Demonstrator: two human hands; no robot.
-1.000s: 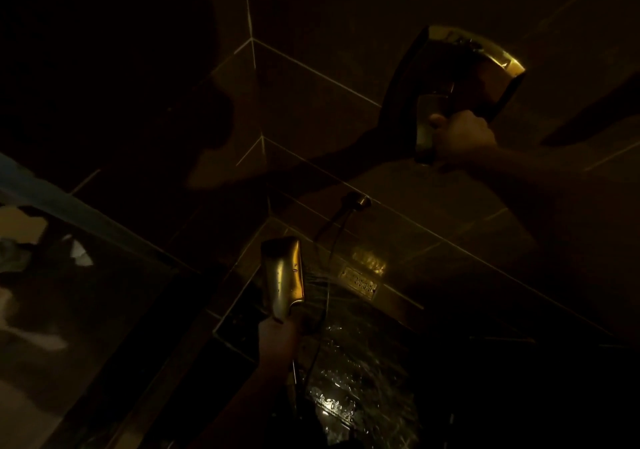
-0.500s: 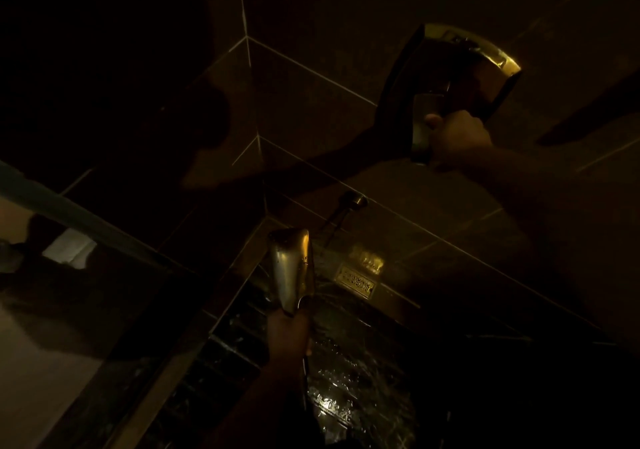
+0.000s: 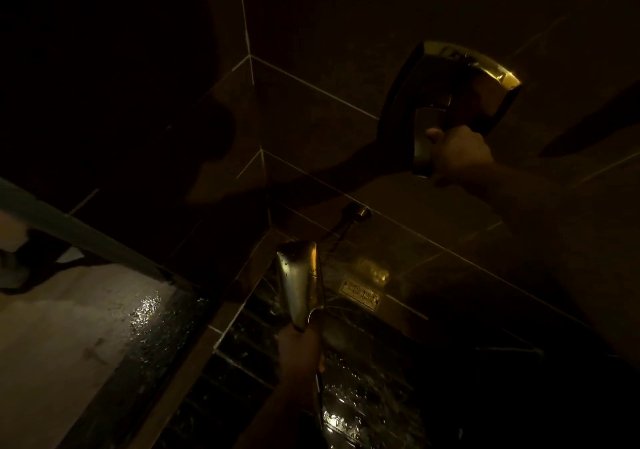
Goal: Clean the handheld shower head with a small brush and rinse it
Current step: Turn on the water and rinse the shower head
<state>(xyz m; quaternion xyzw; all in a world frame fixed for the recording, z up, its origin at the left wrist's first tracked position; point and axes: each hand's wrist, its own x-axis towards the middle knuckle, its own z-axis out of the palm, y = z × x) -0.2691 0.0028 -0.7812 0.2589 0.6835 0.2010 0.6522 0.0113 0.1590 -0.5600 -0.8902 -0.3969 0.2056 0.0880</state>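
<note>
The left hand (image 3: 299,344) is gripping, fingers curled, the glossy gold tapered handheld shower head (image 3: 300,286) at six o'clock, angled over the wet dark floor (image 3: 363,410), likely for rinsing; the right hand (image 3: 459,156), fingers clamped, is holding the gold wall valve lever (image 3: 424,143) at two o'clock, probably controlling flow; droplets are beading on the head

I see a very dark, yellowish picture — only small shiny glints on the wet floor (image 3: 346,417), big shadows elsewhere.

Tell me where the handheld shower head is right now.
In the head view the handheld shower head sits low and centre, gripped from below by the left hand, above the wet floor and below the wall hose outlet.
</note>
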